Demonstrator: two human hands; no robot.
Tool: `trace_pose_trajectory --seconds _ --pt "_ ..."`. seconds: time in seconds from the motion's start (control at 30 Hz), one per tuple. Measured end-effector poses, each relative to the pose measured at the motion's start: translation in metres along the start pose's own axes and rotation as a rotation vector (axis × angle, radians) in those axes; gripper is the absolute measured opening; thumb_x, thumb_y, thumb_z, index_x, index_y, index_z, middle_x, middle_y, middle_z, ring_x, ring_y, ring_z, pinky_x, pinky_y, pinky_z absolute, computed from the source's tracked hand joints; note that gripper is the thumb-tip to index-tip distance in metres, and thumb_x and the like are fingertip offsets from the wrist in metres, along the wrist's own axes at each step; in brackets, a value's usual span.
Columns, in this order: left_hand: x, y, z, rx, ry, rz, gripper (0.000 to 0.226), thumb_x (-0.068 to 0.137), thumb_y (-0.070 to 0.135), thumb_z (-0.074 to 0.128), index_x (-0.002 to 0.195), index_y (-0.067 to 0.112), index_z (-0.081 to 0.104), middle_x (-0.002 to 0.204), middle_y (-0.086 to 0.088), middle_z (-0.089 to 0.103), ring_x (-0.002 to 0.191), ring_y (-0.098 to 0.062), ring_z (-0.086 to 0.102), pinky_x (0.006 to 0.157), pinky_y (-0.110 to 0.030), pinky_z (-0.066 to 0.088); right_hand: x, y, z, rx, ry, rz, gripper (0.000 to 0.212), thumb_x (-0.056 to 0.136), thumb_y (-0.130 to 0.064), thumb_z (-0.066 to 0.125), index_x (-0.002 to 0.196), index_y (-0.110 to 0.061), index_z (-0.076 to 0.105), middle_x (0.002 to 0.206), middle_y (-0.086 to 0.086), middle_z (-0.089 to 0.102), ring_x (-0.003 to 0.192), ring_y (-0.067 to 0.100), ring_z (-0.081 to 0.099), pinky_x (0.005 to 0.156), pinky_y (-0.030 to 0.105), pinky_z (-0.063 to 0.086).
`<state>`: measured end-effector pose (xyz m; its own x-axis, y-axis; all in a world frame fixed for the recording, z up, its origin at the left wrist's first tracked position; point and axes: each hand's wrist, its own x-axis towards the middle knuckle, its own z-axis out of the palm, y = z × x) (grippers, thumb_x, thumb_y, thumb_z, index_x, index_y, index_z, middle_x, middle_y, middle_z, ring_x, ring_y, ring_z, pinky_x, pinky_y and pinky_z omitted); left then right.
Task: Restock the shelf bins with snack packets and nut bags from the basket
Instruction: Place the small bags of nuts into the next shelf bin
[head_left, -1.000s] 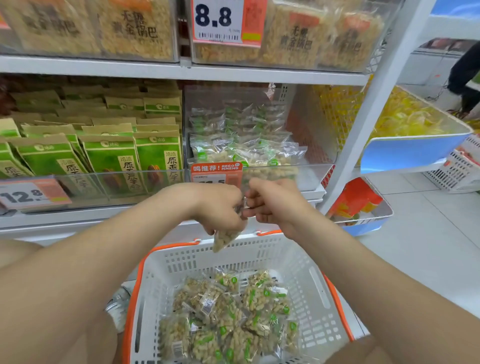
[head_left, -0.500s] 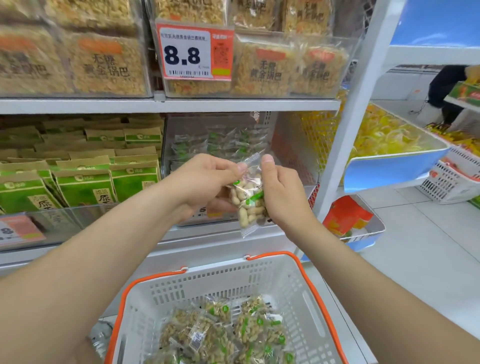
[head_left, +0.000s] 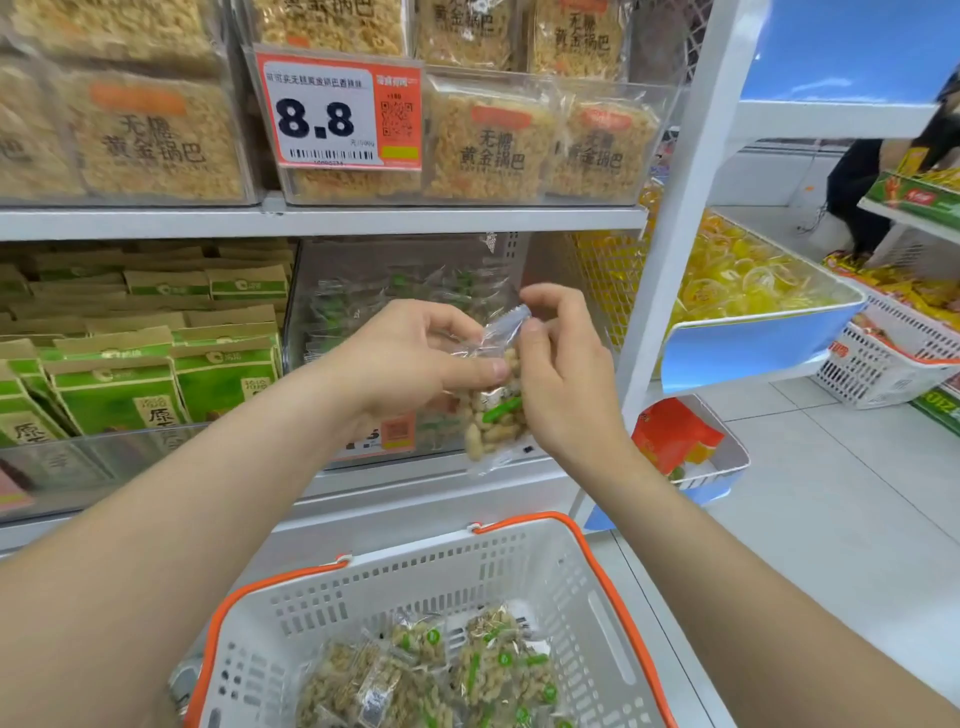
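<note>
The nut bag (head_left: 497, 411) hangs upright in the air, just in front of the clear bin (head_left: 358, 291) at the shelf's (head_left: 415, 493) right end. The left hand (head_left: 410, 358) grips its left side, thumb across the front. The right hand (head_left: 566, 389) pinches its top seal and right edge. Below, the basket (head_left: 519, 561) holds more bags (head_left: 467, 670). Green packets (head_left: 119, 384) fill the shelf's left part.

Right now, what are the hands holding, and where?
One clear nut bag: the left hand pinches its upper side, the right hand its top edge.
</note>
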<state>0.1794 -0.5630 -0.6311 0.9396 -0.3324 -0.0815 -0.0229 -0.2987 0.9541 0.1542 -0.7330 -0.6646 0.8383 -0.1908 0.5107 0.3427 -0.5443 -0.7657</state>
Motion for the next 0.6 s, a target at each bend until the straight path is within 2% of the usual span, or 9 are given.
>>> trace_pose_trajectory --seconds 0.07,0.1,0.2,0.3,0.37,0.43,0.47,0.53,0.6 --pt "0.003 -0.001 0.0 0.269 0.134 0.12 0.028 0.078 0.029 0.093 0.102 0.027 0.077 0.103 0.009 0.078 0.095 -0.006 0.074 0.089 -0.028 0.059 0.004 -0.005 -0.01 0.03 -0.174 -0.046 0.05 0.092 -0.011 0.059 0.134 -0.037 0.054 0.097 -0.013 0.064 0.082 0.006 0.062 0.072 0.021 0.049" --pt "0.005 -0.002 0.002 0.325 0.196 0.169 0.029 0.078 0.029 0.093 0.102 0.029 0.078 0.105 0.013 0.076 0.1 -0.002 0.071 0.094 -0.029 0.056 0.007 -0.005 -0.015 -0.004 -0.261 -0.094 0.053 0.088 -0.011 0.064 0.133 -0.038 0.056 0.1 -0.015 0.065 0.081 0.007 0.062 0.072 0.019 0.049" --pt "0.013 -0.005 0.01 0.216 0.27 0.215 0.036 0.075 0.027 0.096 0.104 0.028 0.074 0.104 0.009 0.075 0.097 -0.006 0.072 0.094 -0.034 0.058 0.021 0.006 -0.029 -0.102 -0.382 -0.171 0.051 0.084 -0.012 0.073 0.127 -0.036 0.063 0.092 -0.021 0.068 0.074 0.008 0.064 0.069 0.016 0.046" --pt "0.019 0.002 0.015 0.059 0.254 0.283 0.047 0.077 0.028 0.094 0.114 0.022 0.067 0.105 0.001 0.076 0.091 -0.011 0.076 0.088 -0.037 0.063 0.032 0.013 -0.039 -0.128 -0.248 -0.188 0.045 0.081 -0.008 0.08 0.118 -0.029 0.066 0.096 -0.019 0.069 0.08 0.003 0.065 0.071 0.015 0.045" --pt "0.024 0.005 0.013 0.103 0.249 0.296 0.06 0.076 0.043 0.093 0.123 0.022 0.063 0.113 0.006 0.073 0.099 -0.008 0.073 0.092 -0.032 0.06 0.037 0.015 -0.041 -0.104 -0.062 -0.196 0.038 0.081 -0.003 0.078 0.111 -0.022 0.064 0.095 -0.013 0.068 0.086 0.0 0.064 0.069 0.01 0.044" --pt "0.032 0.0 0.007 0.389 0.265 0.249 0.067 0.081 0.057 0.084 0.134 0.025 0.058 0.126 0.01 0.065 0.115 -0.008 0.064 0.099 -0.03 0.052 0.041 0.021 -0.041 -0.119 0.084 -0.21 0.031 0.082 -0.005 0.077 0.105 -0.019 0.061 0.09 -0.01 0.066 0.088 0.004 0.064 0.071 0.015 0.048" --pt "0.035 -0.006 0.004 0.578 0.271 0.227 0.067 0.087 0.057 0.077 0.139 0.023 0.056 0.133 0.007 0.061 0.123 -0.013 0.059 0.103 -0.034 0.049 0.044 0.027 -0.04 -0.167 0.117 -0.229 0.029 0.082 -0.007 0.077 0.103 -0.018 0.06 0.088 -0.009 0.064 0.085 0.006 0.063 0.072 0.021 0.05" --pt "0.041 -0.018 0.001 0.889 0.236 0.217 0.065 0.095 0.055 0.065 0.145 0.016 0.051 0.142 -0.005 0.056 0.133 -0.026 0.052 0.109 -0.044 0.045 0.049 0.041 -0.036 -0.282 0.123 -0.254 0.026 0.083 -0.008 0.077 0.099 -0.017 0.059 0.086 -0.008 0.062 0.081 0.011 0.059 0.073 0.033 0.05" --pt "0.047 -0.027 0.002 1.038 0.174 0.22 0.065 0.099 0.055 0.056 0.147 0.012 0.049 0.147 -0.01 0.053 0.135 -0.032 0.049 0.11 -0.049 0.043 0.056 0.051 -0.03 -0.359 0.109 -0.27 0.024 0.086 -0.013 0.077 0.098 -0.017 0.056 0.085 -0.005 0.06 0.078 0.018 0.057 0.068 0.041 0.047"
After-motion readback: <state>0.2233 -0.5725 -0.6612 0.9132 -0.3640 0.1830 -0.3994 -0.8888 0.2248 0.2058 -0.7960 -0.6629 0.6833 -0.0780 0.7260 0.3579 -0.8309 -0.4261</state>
